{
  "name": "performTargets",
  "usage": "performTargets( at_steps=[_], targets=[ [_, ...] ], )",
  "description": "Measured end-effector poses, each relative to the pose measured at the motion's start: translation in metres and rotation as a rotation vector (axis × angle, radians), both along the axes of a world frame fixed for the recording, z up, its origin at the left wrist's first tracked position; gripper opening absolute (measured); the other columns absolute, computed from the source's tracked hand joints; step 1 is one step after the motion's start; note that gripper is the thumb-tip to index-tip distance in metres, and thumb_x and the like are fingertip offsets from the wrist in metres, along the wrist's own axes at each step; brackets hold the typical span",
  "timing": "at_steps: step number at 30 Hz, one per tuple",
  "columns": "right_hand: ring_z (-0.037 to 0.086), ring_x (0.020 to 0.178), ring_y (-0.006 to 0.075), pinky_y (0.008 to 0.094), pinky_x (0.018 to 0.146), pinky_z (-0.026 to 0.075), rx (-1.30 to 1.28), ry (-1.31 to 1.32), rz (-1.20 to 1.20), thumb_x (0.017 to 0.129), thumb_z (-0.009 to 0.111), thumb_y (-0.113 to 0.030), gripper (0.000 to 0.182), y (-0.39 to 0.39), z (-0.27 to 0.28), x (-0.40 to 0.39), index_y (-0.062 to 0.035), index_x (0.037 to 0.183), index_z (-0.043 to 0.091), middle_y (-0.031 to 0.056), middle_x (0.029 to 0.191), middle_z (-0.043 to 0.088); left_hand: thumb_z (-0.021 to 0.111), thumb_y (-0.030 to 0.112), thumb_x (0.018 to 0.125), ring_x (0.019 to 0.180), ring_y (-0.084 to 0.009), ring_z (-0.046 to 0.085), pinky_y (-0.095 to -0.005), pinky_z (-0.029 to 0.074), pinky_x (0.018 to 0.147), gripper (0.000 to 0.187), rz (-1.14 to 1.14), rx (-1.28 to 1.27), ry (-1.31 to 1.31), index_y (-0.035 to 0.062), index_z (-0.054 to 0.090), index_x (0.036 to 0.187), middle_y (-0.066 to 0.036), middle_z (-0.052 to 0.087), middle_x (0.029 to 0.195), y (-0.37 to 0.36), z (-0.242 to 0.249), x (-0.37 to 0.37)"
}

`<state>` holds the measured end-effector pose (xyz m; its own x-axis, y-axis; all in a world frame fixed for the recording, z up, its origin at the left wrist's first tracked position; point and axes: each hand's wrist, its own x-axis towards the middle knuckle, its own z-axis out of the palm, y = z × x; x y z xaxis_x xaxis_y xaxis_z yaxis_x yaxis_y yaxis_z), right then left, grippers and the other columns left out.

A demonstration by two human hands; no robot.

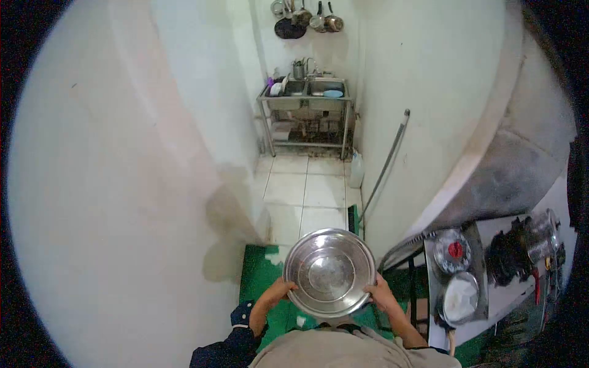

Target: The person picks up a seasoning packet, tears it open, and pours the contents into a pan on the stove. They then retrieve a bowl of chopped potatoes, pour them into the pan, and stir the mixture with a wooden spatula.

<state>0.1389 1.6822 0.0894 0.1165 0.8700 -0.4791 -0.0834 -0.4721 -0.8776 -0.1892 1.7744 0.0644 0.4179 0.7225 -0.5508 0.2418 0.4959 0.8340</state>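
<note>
A round stainless steel basin (330, 274) is held out level in front of my body, and its shiny inside looks empty. My left hand (277, 293) grips its rim at the lower left, thumb over the edge. At the lower right, my right hand (381, 292) is closed on the rim in the same way. The fingers of both hands are mostly hidden beneath the basin.
Ahead stands a double sink (307, 92) with dishes, below hanging pans (317, 21). White tiles (322, 187) meet a green floor (257, 270). A pole (386, 165) leans on the right wall. A counter (472, 334) with a lidded pot (453, 250) and pan (460, 299) is at right.
</note>
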Motion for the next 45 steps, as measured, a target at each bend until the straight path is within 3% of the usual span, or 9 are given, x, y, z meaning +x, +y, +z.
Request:
performTargets(
  at_steps=[3,6,9,16,23,27,31,37,45],
  targets=[
    [0.056,0.066,0.0128,0.0233,0.045,0.044,-0.067,-0.067,-0.198,0.073,0.055,0.002,0.053,0.100,-0.016,0.001,-0.0034,0.125,0.042,0.0058,0.088,0.057,0.058,0.039,0.085,0.096,-0.0285,0.059,-0.0404,0.051,0.079,0.063,-0.032,-0.169,-0.045,0.0078,0.035,0.134,-0.017,0.054,0.116,0.112,-0.012,0.013],
    [0.058,0.070,0.0203,0.0326,0.052,0.050,0.096,0.151,-0.197,0.070,0.057,0.002,0.047,0.230,-0.107,0.035,-0.0027,0.116,0.047,0.0084,0.088,0.059,0.054,0.052,0.085,0.104,-0.0348,0.056,-0.0446,0.051,0.079,0.081,0.263,-0.129,-0.261,0.0123,0.014,0.143,-0.021,0.043,0.130,0.200,0.026,0.014],
    [0.059,0.076,0.0250,0.0371,0.058,0.053,-0.001,0.321,-0.300,0.069,0.057,0.003,0.051,0.357,-0.034,0.030,-0.0053,0.119,0.045,0.0105,0.092,0.057,0.052,0.053,0.086,0.107,-0.0387,0.054,-0.0483,0.050,0.079,0.087,0.464,-0.118,-0.320,0.0137,0.001,0.145,-0.023,0.035,0.136,0.278,0.011,-0.009],
    [0.056,0.068,0.0201,0.0362,0.051,0.054,0.178,0.329,-0.528,0.074,0.053,-0.001,0.042,0.680,-0.040,0.107,-0.0082,0.114,0.043,0.0083,0.086,0.053,0.057,0.045,0.086,0.108,-0.0361,0.053,-0.0468,0.049,0.084,0.074,0.634,-0.246,-0.233,0.0086,0.023,0.140,-0.022,0.042,0.129,0.450,-0.003,-0.030],
    [0.059,0.072,0.0248,0.0353,0.051,0.054,0.379,0.289,-0.696,0.076,0.051,-0.001,0.037,0.970,-0.016,0.188,-0.0086,0.111,0.041,0.0128,0.095,0.055,0.053,0.042,0.089,0.104,-0.0282,0.055,-0.0412,0.050,0.081,0.059,0.478,-0.243,-0.218,0.0074,0.035,0.133,-0.018,0.050,0.121,0.756,-0.067,-0.024],
    [0.057,0.088,0.0293,0.0382,0.054,0.056,0.341,0.255,-0.882,0.079,0.049,-0.002,0.035,1.100,-0.001,0.221,-0.0038,0.112,0.040,0.0165,0.102,0.052,0.054,0.040,0.089,0.106,-0.0249,0.054,-0.0378,0.050,0.081,0.053,0.320,0.060,-0.107,0.0101,0.041,0.131,-0.012,0.052,0.122,0.931,0.055,0.055],
    [0.056,0.089,0.0322,0.0392,0.055,0.058,0.363,0.309,-0.836,0.078,0.050,-0.002,0.036,1.211,0.014,0.250,0.0013,0.112,0.038,0.0186,0.104,0.051,0.053,0.038,0.089,0.108,-0.0266,0.054,-0.0407,0.048,0.083,0.053,0.170,0.169,-0.105,0.0110,0.040,0.132,-0.012,0.052,0.123,1.055,0.094,0.114],
    [0.058,0.086,0.0332,0.0383,0.058,0.059,0.311,0.278,-0.788,0.085,0.048,-0.006,0.035,1.402,-0.075,0.290,0.0013,0.118,0.038,0.0188,0.104,0.052,0.054,0.036,0.088,0.108,-0.0258,0.054,-0.0416,0.048,0.084,0.053,0.272,0.029,-0.159,0.0101,0.040,0.132,-0.013,0.054,0.122,1.141,0.050,0.157],
    [0.052,0.105,0.0304,0.0463,0.073,0.057,0.108,0.306,-0.681,0.086,0.049,-0.007,0.046,1.499,-0.077,0.274,-0.0101,0.129,0.033,0.0145,0.125,0.043,0.053,0.033,0.091,0.106,-0.0254,0.054,-0.0372,0.050,0.084,0.050,0.382,-0.272,-0.114,0.0076,0.039,0.132,-0.016,0.051,0.123,1.177,0.050,0.178]
  ],
)
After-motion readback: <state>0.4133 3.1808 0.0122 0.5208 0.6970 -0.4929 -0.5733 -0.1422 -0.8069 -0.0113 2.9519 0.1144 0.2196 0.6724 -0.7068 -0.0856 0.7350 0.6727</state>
